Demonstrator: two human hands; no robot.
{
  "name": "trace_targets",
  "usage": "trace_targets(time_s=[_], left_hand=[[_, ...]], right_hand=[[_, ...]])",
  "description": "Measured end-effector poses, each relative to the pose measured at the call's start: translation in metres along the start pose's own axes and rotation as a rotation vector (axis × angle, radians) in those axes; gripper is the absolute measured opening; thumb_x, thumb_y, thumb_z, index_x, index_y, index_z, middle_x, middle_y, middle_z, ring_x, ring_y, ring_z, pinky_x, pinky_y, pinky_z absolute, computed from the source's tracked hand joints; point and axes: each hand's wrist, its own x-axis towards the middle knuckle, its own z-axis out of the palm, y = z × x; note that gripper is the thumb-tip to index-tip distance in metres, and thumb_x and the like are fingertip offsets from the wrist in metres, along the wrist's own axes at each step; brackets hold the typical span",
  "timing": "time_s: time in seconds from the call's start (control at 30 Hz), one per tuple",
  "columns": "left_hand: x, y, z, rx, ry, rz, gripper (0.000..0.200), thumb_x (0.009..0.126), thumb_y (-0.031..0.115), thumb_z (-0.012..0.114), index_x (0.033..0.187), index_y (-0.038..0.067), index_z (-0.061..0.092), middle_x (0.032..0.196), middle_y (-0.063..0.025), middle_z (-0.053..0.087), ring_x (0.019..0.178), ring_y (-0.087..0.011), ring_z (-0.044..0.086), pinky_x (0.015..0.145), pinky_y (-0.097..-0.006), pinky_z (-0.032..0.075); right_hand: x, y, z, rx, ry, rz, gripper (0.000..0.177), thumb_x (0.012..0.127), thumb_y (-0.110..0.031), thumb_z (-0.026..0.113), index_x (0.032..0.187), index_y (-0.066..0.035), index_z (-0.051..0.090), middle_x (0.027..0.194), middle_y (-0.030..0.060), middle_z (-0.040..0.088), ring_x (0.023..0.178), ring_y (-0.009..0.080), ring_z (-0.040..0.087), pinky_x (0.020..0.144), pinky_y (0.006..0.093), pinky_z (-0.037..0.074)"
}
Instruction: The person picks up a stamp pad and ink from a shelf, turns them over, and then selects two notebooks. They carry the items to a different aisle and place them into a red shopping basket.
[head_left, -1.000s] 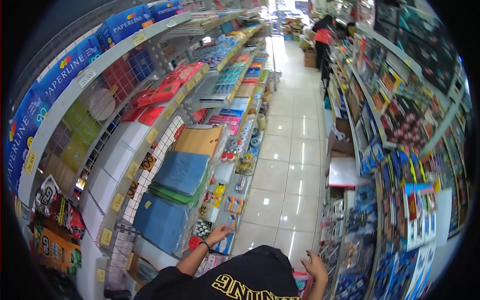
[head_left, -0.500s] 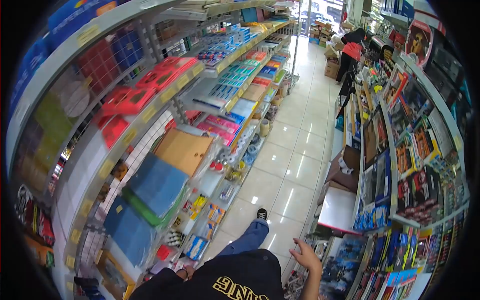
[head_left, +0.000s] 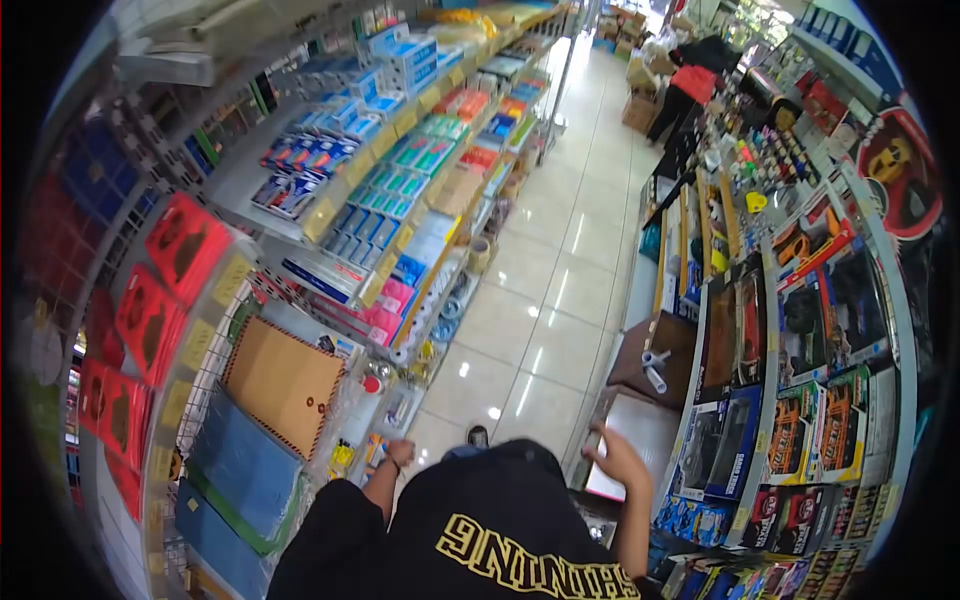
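Note:
My right hand (head_left: 620,462) hangs at my right side, open and holding nothing that shows, fingers loosely bent and apart. In the view it overlaps a white flat-topped box (head_left: 640,440) by the right shelf; I cannot see any contact. My left hand (head_left: 400,453), with a band at its wrist, is low by the left shelves. Its fingers are too small and turned away to tell their state. Nearest to it are small packets (head_left: 376,450) on the bottom shelf. Further left lie blue folders (head_left: 245,440) and a tan string-tie envelope (head_left: 283,385).
A tiled aisle (head_left: 540,290) runs ahead between shelves. On the left stand red packs (head_left: 150,320) and small blue boxes (head_left: 405,62). Boxed toy vehicles (head_left: 725,445) fill the right shelf (head_left: 768,400). A person in red and black (head_left: 690,88) bends over near cardboard boxes (head_left: 638,112).
I have moved forward along the aisle, so the shelves have shifted nearer. My left hand has swung forward into clearer view. My right hand's fingers are more bent than before.

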Motion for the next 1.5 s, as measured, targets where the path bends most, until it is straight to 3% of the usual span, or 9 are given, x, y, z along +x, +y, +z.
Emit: trace_targets(time_s=[0.23,0.3,0.4,0.63,0.93,1.03,1.13,1.27,1.5], left_hand=[[-0.013,0.033,-0.001,-0.108,-0.05,-0.218,0.023,0.088,0.03,0.064,0.098,0.009,0.063,0.078,-0.0026,0.059,0.065,-0.0183,0.058,0.061,-0.0381,0.052],[0.004,-0.029,-0.007,0.909,-0.324,0.572,0.031,0.085,0.028,0.064,0.105,0.005,0.066,0.09,-0.0117,0.07,0.08,-0.0274,0.068,0.066,-0.0415,0.054],[-0.032,-0.023,0.036,0.889,-0.155,0.329,0.046,0.084,0.05,0.053,0.088,0.01,0.075,0.092,-0.0196,0.071,0.089,-0.0375,0.068,0.076,-0.0487,0.052],[-0.047,0.046,0.127,0.811,-0.081,-0.09,0.031,0.086,0.041,0.059,0.094,0.013,0.07,0.092,-0.0111,0.071,0.088,-0.0306,0.069,0.071,-0.0456,0.053],[0.029,0.271,0.229,0.819,-0.034,-0.294,0.026,0.085,0.037,0.063,0.098,0.015,0.066,0.09,-0.0104,0.068,0.084,-0.0283,0.068,0.064,-0.0451,0.053],[0.048,0.315,0.286,-1.261,0.811,-0.412,0.019,0.087,0.019,0.058,0.102,0.008,0.057,0.08,-0.0144,0.06,0.065,-0.0253,0.061,0.045,-0.0397,0.043],[0.048,0.339,0.365,-0.934,0.848,-0.428,0.02,0.084,0.015,0.054,0.099,0.002,0.058,0.079,-0.0145,0.062,0.065,-0.0258,0.062,0.047,-0.0341,0.045],[0.051,0.377,0.491,-1.515,1.064,-0.71,0.023,0.085,0.018,0.058,0.102,0.002,0.062,0.081,-0.0122,0.065,0.065,-0.0235,0.064,0.049,-0.0329,0.047],[0.07,0.438,0.568,-1.297,0.858,-0.69,0.025,0.086,0.02,0.06,0.104,0.002,0.063,0.082,-0.011,0.066,0.067,-0.0218,0.064,0.051,-0.0322,0.048]], right_hand=[[0.152,-0.052,-0.066,0.659,-0.292,-0.121,0.054,0.096,-0.022,0.062,0.144,-0.004,0.043,0.137,0.0134,0.055,0.126,0.024,0.053,0.106,0.0375,0.042],[0.199,-0.057,-0.075,0.648,-0.356,-0.163,0.052,0.098,-0.017,0.059,0.145,-0.004,0.04,0.138,0.013,0.054,0.126,0.0222,0.052,0.107,0.0361,0.041],[0.277,-0.06,-0.096,0.635,-0.453,-0.294,0.052,0.098,-0.023,0.059,0.143,-0.003,0.043,0.133,0.0142,0.058,0.122,0.0237,0.055,0.106,0.0373,0.042],[0.495,-0.054,-0.179,0.648,-0.522,-0.39,0.042,0.098,-0.015,0.059,0.136,-0.001,0.05,0.127,0.0129,0.062,0.118,0.0204,0.058,0.103,0.0341,0.044],[0.741,-0.185,-0.296,0.735,-0.315,-0.623,0.022,0.092,-0.016,0.067,0.107,-0.001,0.062,0.081,0.0016,0.064,0.072,0.0105,0.058,0.064,0.0263,0.044],[0.794,-0.236,-0.31,0.397,0.058,-0.784,0.026,0.082,-0.019,0.077,0.093,0.0,0.064,0.064,-0.0016,0.05,0.056,0.0074,0.044,0.05,0.0261,0.034],[0.817,-0.268,-0.309,0.334,0.168,-0.913,0.033,0.077,-0.026,0.081,0.088,0.0,0.063,0.064,0.0034,0.051,0.056,0.0117,0.048,0.051,0.0287,0.037],[0.836,-0.282,-0.296,0.117,0.245,-1.051,0.045,0.073,-0.042,0.078,0.092,-0.005,0.061,0.079,0.0087,0.06,0.076,0.0294,0.061,0.067,0.0439,0.042],[0.845,-0.284,-0.279,0.027,0.405,-1.109,0.039,0.071,-0.041,0.077,0.083,-0.008,0.059,0.08,0.0062,0.059,0.078,0.0277,0.058,0.071,0.0428,0.037]])
